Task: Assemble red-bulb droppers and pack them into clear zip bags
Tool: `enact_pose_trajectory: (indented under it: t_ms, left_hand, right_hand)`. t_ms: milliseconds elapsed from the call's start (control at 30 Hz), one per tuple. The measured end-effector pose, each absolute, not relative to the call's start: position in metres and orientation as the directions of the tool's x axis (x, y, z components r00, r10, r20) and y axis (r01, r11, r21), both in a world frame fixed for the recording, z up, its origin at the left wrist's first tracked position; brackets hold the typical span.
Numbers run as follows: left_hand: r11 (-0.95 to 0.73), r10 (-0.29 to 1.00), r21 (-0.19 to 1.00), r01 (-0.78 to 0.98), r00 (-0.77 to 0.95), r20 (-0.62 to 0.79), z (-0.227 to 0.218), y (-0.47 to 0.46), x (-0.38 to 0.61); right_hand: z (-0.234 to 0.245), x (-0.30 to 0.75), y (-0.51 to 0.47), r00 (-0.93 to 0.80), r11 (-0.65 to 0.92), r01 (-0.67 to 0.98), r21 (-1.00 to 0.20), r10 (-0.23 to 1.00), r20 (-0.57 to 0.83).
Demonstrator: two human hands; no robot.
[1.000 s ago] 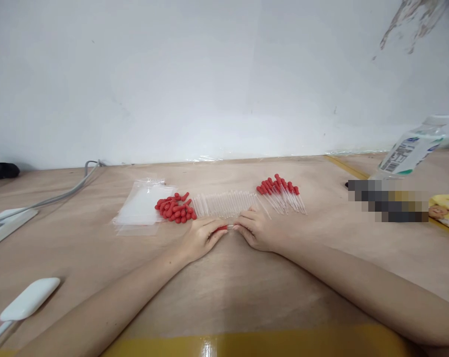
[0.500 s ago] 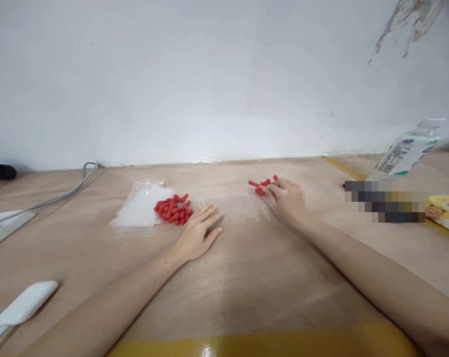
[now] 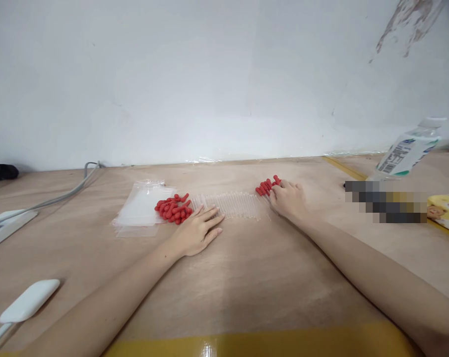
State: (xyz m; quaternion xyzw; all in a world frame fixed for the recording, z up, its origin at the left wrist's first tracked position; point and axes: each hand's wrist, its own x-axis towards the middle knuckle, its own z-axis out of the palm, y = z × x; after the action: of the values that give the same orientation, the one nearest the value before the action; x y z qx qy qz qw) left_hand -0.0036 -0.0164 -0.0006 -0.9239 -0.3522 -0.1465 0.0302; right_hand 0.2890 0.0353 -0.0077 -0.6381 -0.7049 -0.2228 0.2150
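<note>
My left hand (image 3: 199, 231) lies flat with fingers spread over the left end of a row of thin clear tubes (image 3: 242, 206). Beside its fingertips and wrist is a heap of red rubber bulbs (image 3: 174, 209). Off the row's right end, my right hand (image 3: 289, 199) curls its fingers on a small group of droppers (image 3: 266, 187). Their red bulbs point away from me, and clear stems run back under the fingers. The fingers hide part of the group, so which dropper they pinch is hard to make out.
Clear zip bags (image 3: 142, 206) are stacked left of the bulbs. A tilted bottle (image 3: 408, 151), a blurred dark patch (image 3: 386, 202) and a yellow packet (image 3: 445, 210) are at right. A power strip (image 3: 10, 228), grey cable (image 3: 62, 194) and white device (image 3: 30, 301) sit left.
The dropper in my right hand has come down from above to join the group, its bulb now in line with the others. My left hand has barely moved.
</note>
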Motion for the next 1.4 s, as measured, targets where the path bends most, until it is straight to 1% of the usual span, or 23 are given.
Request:
enact_pose_trajectory:
  t_ms: [67, 167, 233, 267, 333, 400, 500, 567, 600, 667, 700, 767, 833, 900, 1000, 1067, 1133, 1200, 1233, 1333, 1400]
  left_hand:
    - [-0.773, 0.596, -0.028, 0.634, 0.741, 0.311, 0.002, -0.015, -0.006]
    - [-0.762, 0.550, -0.126, 0.635, 0.738, 0.391, 0.005, -0.014, -0.008]
    - [-0.718, 0.553, -0.161, 0.678, 0.695, 0.460, 0.009, -0.013, -0.010]
    - [-0.677, 0.574, -0.159, 0.719, 0.651, 0.498, 0.012, -0.011, -0.012]
    - [-0.551, 0.644, -0.112, 0.827, 0.507, 0.574, 0.019, -0.003, -0.021]
    - [-0.384, 0.705, -0.034, 0.923, 0.317, 0.634, 0.026, 0.012, -0.036]
    - [-0.230, 0.748, 0.056, 0.972, 0.140, 0.648, 0.033, 0.043, -0.064]
    - [-0.181, 0.769, 0.096, 0.979, 0.080, 0.634, 0.032, 0.065, -0.079]
    - [-0.164, 0.792, 0.148, 0.975, 0.040, 0.610, 0.030, 0.074, -0.085]
    - [-0.195, 0.828, 0.236, 0.952, 0.031, 0.560, 0.025, 0.089, -0.092]
    - [-0.225, 0.821, 0.259, 0.939, 0.039, 0.570, 0.022, 0.094, -0.093]
    - [-0.295, 0.774, 0.265, 0.918, 0.067, 0.630, 0.021, 0.099, -0.093]
    - [-0.343, 0.722, 0.249, 0.906, 0.084, 0.687, 0.026, 0.096, -0.090]
    - [-0.362, 0.703, 0.246, 0.899, 0.090, 0.706, 0.033, 0.086, -0.082]
    - [-0.407, 0.702, 0.268, 0.873, 0.111, 0.704, 0.040, 0.055, -0.059]
    - [-0.458, 0.731, 0.304, 0.835, 0.159, 0.664, 0.035, 0.028, -0.039]
    - [-0.517, 0.764, 0.357, 0.778, 0.231, 0.603, 0.023, 0.002, -0.018]
    - [-0.536, 0.820, 0.543, 0.646, 0.244, 0.518, 0.007, -0.018, -0.003]
    - [-0.526, 0.834, 0.594, 0.608, 0.232, 0.501, 0.000, -0.024, 0.001]
    - [-0.534, 0.839, 0.629, 0.566, 0.259, 0.479, -0.013, -0.031, 0.005]
    - [-0.540, 0.837, 0.638, 0.549, 0.275, 0.472, -0.015, -0.030, 0.004]
  right_hand:
    - [-0.007, 0.286, 0.031, -0.089, 0.100, 0.995, 0.017, 0.789, 0.608]
    - [-0.005, 0.277, 0.023, -0.101, 0.155, 0.987, -0.039, 0.795, 0.599]
    - [-0.005, 0.271, 0.019, -0.110, 0.180, 0.981, -0.066, 0.811, 0.574]
    - [-0.005, 0.268, 0.018, -0.116, 0.185, 0.980, -0.069, 0.821, 0.559]
    - [-0.006, 0.263, 0.016, -0.127, 0.182, 0.982, -0.055, 0.841, 0.525]
    - [-0.007, 0.260, 0.016, -0.125, 0.161, 0.986, -0.032, 0.865, 0.486]
    - [-0.008, 0.258, 0.017, -0.112, 0.127, 0.992, -0.002, 0.885, 0.452]
    - [-0.010, 0.257, 0.017, -0.113, 0.118, 0.993, 0.017, 0.883, 0.455]
    - [-0.010, 0.257, 0.017, -0.118, 0.118, 0.993, 0.029, 0.880, 0.460]
    - [-0.012, 0.256, 0.017, -0.129, 0.115, 0.992, 0.058, 0.869, 0.477]
    - [-0.014, 0.256, 0.016, -0.136, 0.113, 0.991, 0.076, 0.858, 0.496]
    - [-0.016, 0.254, 0.013, -0.158, 0.117, 0.987, 0.109, 0.817, 0.555]
    - [-0.016, 0.252, 0.010, -0.183, 0.149, 0.983, 0.107, 0.762, 0.621]
    - [-0.014, 0.248, 0.005, -0.221, 0.251, 0.967, 0.051, 0.720, 0.658]
    - [-0.008, 0.242, -0.005, -0.309, 0.477, 0.873, -0.098, 0.697, 0.647]
    - [-0.004, 0.238, -0.013, -0.368, 0.589, 0.788, -0.179, 0.684, 0.629]
    - [-0.002, 0.233, -0.019, -0.391, 0.648, 0.727, -0.228, 0.663, 0.638]
    - [-0.003, 0.228, -0.022, -0.407, 0.691, 0.677, -0.251, 0.637, 0.655]
    - [-0.005, 0.227, -0.023, -0.415, 0.711, 0.656, -0.255, 0.622, 0.664]
    - [-0.012, 0.225, -0.022, -0.449, 0.751, 0.615, -0.241, 0.585, 0.676]
    - [-0.016, 0.226, -0.021, -0.460, 0.751, 0.622, -0.222, 0.580, 0.672]
